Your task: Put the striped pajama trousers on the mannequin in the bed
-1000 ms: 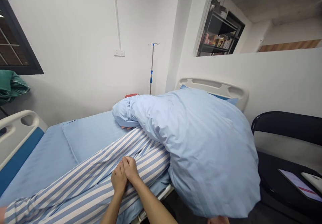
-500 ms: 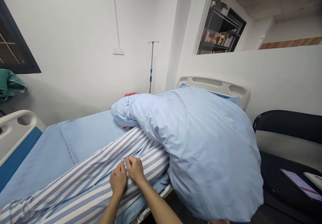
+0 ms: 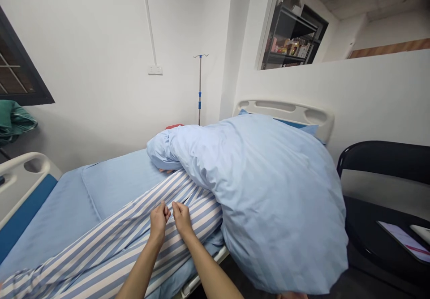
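Striped blue-and-white trousers (image 3: pixel 134 227) cover the legs of a person lying on the bed. Over those legs my left hand (image 3: pixel 159 220) is closed in a loose fist, thumb side up. Just beside it, with a small gap between, my right hand (image 3: pixel 181 218) is curled into a fist too. Nothing shows in either hand. Whether the fists touch the cloth I cannot tell. A bunched light blue quilt (image 3: pixel 268 191) hides the person's upper body, and fingertips (image 3: pixel 166 171) peek out from under its left edge.
The bed has a blue sheet (image 3: pixel 117 173), a headboard (image 3: pixel 285 106) and a footboard (image 3: pixel 20 169). An IV pole (image 3: pixel 199 88) stands behind it. On the right, a black chair (image 3: pixel 386 160) carries a phone-like device (image 3: pixel 405 241). Green cloth (image 3: pixel 15 120) lies at far left.
My hands have moved slightly apart. The left one has risen and turned more thumb side up, while the right has shifted a little. The view has tilted slightly.
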`<state>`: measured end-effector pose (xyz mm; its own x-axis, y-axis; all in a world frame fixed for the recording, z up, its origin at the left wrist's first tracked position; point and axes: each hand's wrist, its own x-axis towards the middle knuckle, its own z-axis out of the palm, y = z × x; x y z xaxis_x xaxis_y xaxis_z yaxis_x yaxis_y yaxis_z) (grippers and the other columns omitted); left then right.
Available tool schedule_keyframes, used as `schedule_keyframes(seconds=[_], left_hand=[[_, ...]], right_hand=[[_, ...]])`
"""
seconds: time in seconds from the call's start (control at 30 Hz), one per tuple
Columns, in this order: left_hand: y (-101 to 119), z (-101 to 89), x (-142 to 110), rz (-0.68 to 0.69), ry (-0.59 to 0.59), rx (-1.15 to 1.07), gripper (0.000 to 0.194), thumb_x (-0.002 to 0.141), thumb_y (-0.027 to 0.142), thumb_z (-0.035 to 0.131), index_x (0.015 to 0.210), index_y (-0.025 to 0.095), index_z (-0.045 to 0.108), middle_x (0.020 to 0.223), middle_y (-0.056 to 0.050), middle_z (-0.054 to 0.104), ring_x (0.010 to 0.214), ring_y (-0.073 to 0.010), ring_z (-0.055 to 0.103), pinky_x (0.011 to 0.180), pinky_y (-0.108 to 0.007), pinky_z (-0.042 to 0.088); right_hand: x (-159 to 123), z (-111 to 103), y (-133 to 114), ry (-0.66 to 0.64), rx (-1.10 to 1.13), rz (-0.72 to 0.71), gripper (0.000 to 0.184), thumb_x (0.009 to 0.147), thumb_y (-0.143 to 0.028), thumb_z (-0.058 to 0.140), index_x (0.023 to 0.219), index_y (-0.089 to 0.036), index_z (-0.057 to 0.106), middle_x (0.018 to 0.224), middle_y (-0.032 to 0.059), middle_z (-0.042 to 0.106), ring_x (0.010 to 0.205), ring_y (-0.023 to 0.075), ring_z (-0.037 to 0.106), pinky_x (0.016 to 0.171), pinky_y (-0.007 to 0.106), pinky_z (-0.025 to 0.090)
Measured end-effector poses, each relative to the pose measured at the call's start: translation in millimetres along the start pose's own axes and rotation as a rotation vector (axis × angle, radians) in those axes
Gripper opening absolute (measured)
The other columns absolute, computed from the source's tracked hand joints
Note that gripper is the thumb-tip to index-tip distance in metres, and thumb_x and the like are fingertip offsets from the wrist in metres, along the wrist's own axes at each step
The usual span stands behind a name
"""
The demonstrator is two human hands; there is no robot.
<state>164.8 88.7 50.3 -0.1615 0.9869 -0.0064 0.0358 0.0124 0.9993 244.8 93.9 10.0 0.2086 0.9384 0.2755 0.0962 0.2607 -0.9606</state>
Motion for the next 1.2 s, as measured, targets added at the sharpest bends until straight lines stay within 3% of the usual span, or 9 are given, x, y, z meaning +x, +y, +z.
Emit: schedule_keyframes(seconds=[0.1,0.2,0.3,0.6,0.73,0.9,1.03,1.2], left_hand=[[1.6,14.4,0.5,-0.041,0.031,-0.086,0.038,0.078,0.043,0.035,0.047,0.022,0.027,0.040,0.007,0.027,0.040,-0.0077,0.027,0.044,-0.023,0.026],[-17.1,20.2,-5.0,-0.031,0.134,0.163,0.035,0.078,0.042,0.036,0.052,0.021,0.044,0.048,0.001,0.047,0.050,-0.0119,0.043,0.053,-0.025,0.034],[-34.6,19.8,-10.7,0.056,0.116,0.394,0.033,0.081,0.040,0.034,0.073,0.020,0.059,0.074,-0.006,0.064,0.071,-0.0166,0.055,0.067,-0.028,0.038],[-41.1,17.8,-10.4,0.112,0.080,0.533,0.039,0.087,0.038,0.026,0.080,0.019,0.059,0.080,-0.008,0.066,0.073,-0.0169,0.057,0.068,-0.028,0.038],[-45.0,16.8,-9.2,0.107,0.079,0.589,0.038,0.087,0.034,0.026,0.079,0.019,0.059,0.082,-0.009,0.066,0.074,-0.0171,0.057,0.068,-0.028,0.038],[-41.2,16.8,-10.3,0.084,0.028,0.570,0.033,0.085,0.031,0.030,0.073,0.019,0.058,0.075,-0.006,0.066,0.070,-0.0151,0.057,0.062,-0.025,0.036],[-40.5,20.2,-11.4,0.113,0.072,0.604,0.036,0.086,0.031,0.028,0.072,0.019,0.058,0.077,-0.006,0.066,0.073,-0.0157,0.058,0.067,-0.026,0.036],[-39.8,23.2,-12.5,0.109,0.078,0.656,0.036,0.087,0.032,0.027,0.074,0.020,0.058,0.078,-0.006,0.066,0.076,-0.0161,0.059,0.069,-0.026,0.036]], right_hand=[[1.8,-1.9,-0.1,-0.017,0.088,0.033,0.042,0.084,-0.043,0.038,0.050,-0.019,0.035,0.046,-0.0053,0.032,0.047,0.0087,0.032,0.048,0.022,0.026],[-1.2,-1.3,-0.5,-0.012,0.071,0.016,0.039,0.084,-0.041,0.039,0.052,-0.018,0.036,0.049,-0.0047,0.034,0.049,0.0089,0.033,0.049,0.022,0.027],[-4.7,0.0,-0.4,0.003,0.013,-0.004,0.038,0.084,-0.039,0.039,0.053,-0.018,0.035,0.050,-0.0045,0.035,0.050,0.0091,0.032,0.048,0.022,0.027],[-4.3,0.5,0.4,-0.022,-0.037,-0.010,0.036,0.083,-0.036,0.038,0.052,-0.019,0.033,0.050,-0.0046,0.034,0.050,0.0089,0.032,0.048,0.021,0.026],[1.6,-2.8,-14.1,-0.047,-0.218,0.036,0.037,0.081,-0.034,0.039,0.048,-0.018,0.032,0.046,-0.0048,0.034,0.048,0.0086,0.033,0.047,0.022,0.024],[11.4,-12.7,-37.2,-0.097,-0.401,-0.137,0.036,0.081,-0.031,0.040,0.048,-0.017,0.034,0.045,-0.0056,0.031,0.047,0.0079,0.031,0.049,0.023,0.021],[11.4,-21.0,-23.2,-0.113,-0.424,-0.173,0.037,0.084,-0.031,0.039,0.049,-0.018,0.040,0.046,-0.0043,0.038,0.047,0.0085,0.034,0.050,0.024,0.021],[5.1,-24.2,2.1,-0.044,-0.476,-0.162,0.036,0.086,-0.031,0.037,0.054,-0.018,0.048,0.048,-0.0010,0.048,0.049,0.0101,0.039,0.053,0.026,0.023]])
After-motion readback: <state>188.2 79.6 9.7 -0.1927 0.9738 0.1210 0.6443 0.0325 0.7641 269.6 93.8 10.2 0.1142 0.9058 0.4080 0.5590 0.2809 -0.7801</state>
